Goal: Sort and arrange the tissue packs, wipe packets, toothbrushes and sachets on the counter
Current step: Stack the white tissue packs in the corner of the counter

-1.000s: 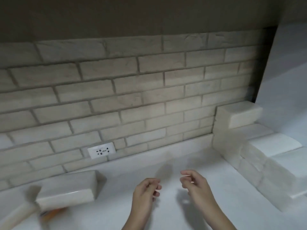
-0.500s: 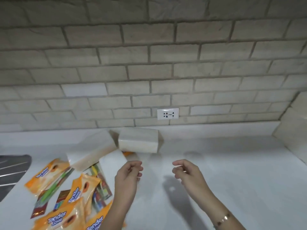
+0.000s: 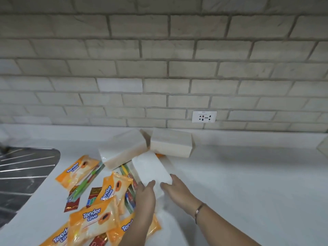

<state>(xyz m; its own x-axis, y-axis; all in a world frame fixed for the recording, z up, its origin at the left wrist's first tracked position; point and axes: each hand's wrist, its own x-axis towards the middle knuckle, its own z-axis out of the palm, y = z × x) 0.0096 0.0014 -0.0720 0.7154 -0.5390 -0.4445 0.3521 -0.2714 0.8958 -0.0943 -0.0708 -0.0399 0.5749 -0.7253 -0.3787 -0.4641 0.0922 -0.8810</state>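
Note:
Three white tissue packs lie at the back of the counter (image 3: 248, 183): one (image 3: 124, 150) at the left, one (image 3: 171, 142) by the wall, and a third (image 3: 150, 170) pointing toward me. My left hand (image 3: 145, 194) grips that third pack's near end from the left, thumb on top. My right hand (image 3: 175, 189) holds the same end from the right. Several orange Tender Love wipe packets (image 3: 94, 221) lie scattered on the left, another (image 3: 78, 172) further back. Packaged toothbrushes (image 3: 81, 190) and dark red sachets (image 3: 72, 205) lie among and partly under them.
A steel sink drainer (image 3: 21, 174) fills the left edge. A brick wall with a white power outlet (image 3: 204, 116) backs the counter. Bare white counter stretches to the right of my hands.
The view swung left and down from the stacked packs at the right to the pile by the sink. Both hands, held loosely curled before, reached forward and took hold of the nearest tissue pack.

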